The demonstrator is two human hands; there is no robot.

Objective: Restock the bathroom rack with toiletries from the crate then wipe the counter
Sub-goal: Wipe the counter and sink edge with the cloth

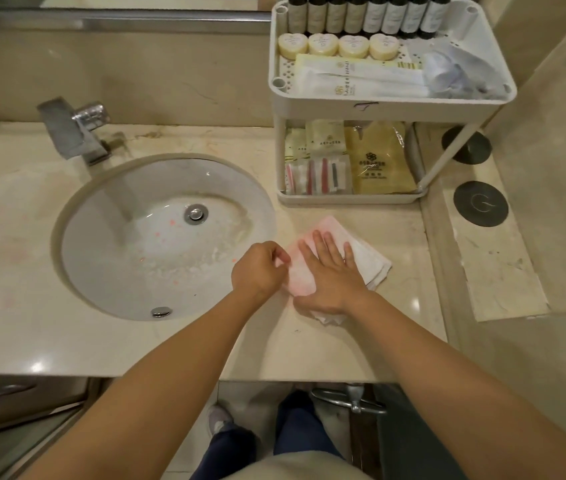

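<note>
Cloth (pixel 369 263), folded: left hand (pixel 259 268) pinches its 9 o'clock edge with curled fingers; right hand (pixel 330 275) lies flat on top, fingers straight and spread, pressing it onto the counter (pixel 309 348). It lies at 3 o'clock of the sink (pixel 156 237) and at 6 o'clock of the rack (pixel 392 102), close to both. Rack upper tier holds bottles (pixel 364 15) at the back, with soaps (pixel 338 46) in front of them. The lower tier holds sachets (pixel 378 161). Faucet (pixel 73 133) stands at 11 o'clock of the sink.
</note>
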